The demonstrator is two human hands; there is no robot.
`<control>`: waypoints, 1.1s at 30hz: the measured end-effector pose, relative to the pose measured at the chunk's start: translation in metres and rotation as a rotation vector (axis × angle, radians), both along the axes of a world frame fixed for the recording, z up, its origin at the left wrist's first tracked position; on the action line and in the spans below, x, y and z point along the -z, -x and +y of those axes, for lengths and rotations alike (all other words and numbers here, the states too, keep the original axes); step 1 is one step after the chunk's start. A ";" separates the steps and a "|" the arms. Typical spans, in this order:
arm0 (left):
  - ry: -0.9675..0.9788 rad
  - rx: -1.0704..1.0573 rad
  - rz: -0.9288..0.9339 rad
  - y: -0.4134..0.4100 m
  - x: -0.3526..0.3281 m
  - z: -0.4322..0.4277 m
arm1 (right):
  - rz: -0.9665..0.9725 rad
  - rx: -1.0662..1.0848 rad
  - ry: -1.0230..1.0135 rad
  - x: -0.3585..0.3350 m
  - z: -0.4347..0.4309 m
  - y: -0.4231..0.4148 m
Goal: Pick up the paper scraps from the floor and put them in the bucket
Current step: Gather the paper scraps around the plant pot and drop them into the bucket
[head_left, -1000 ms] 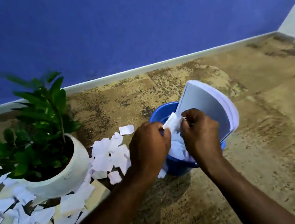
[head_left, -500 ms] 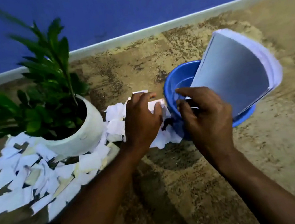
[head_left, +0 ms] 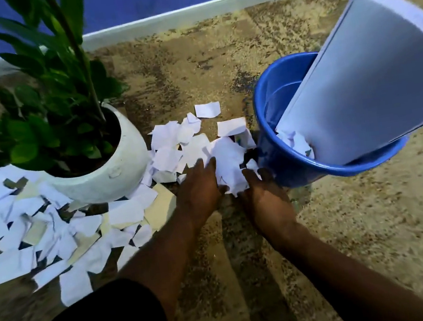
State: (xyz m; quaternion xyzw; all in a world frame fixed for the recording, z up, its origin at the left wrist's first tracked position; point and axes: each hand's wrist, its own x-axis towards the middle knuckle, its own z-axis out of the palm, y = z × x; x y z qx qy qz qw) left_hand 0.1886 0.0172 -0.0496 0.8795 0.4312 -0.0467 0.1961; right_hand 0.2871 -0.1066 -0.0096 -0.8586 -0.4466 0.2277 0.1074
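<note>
In the middle of the frame, the left hand [head_left: 198, 186] and the right hand [head_left: 262, 190] are low on the floor [head_left: 349, 222]. Their fingers are stretched out rather than curled and bracket a clump of paper scraps [head_left: 228, 162] from either side. Neither hand pinches anything; both press flat against the paper. The clump lies just beside the blue bucket [head_left: 274, 91] at centre right. The bucket holds a few pieces and a large pale sheet [head_left: 369, 70] that leans out toward the upper right. Scattered scraps [head_left: 52, 237] cover the lower left around the white plant pot [head_left: 104, 180].

To scoop well, the person probably needs to slide the fingertips under the lowest pieces and squeeze the palms together so loose edges cannot slip out. Only then should the load rise over the near rim. The leaning sheet narrows the opening, so the drop is best aimed at the gap on its left side.
</note>
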 end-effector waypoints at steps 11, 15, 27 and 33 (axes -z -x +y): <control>-0.085 -0.018 -0.047 0.003 -0.001 0.002 | -0.114 -0.035 0.187 0.029 0.038 -0.005; -0.084 -0.026 -0.049 0.002 -0.001 0.003 | -0.036 0.025 0.089 0.036 0.042 -0.010; 0.033 0.006 -0.105 0.012 -0.001 0.001 | -0.048 -0.002 -0.068 0.033 0.035 -0.012; 0.072 -0.048 -0.201 0.020 0.004 -0.010 | 0.010 -0.070 0.211 0.031 0.050 -0.012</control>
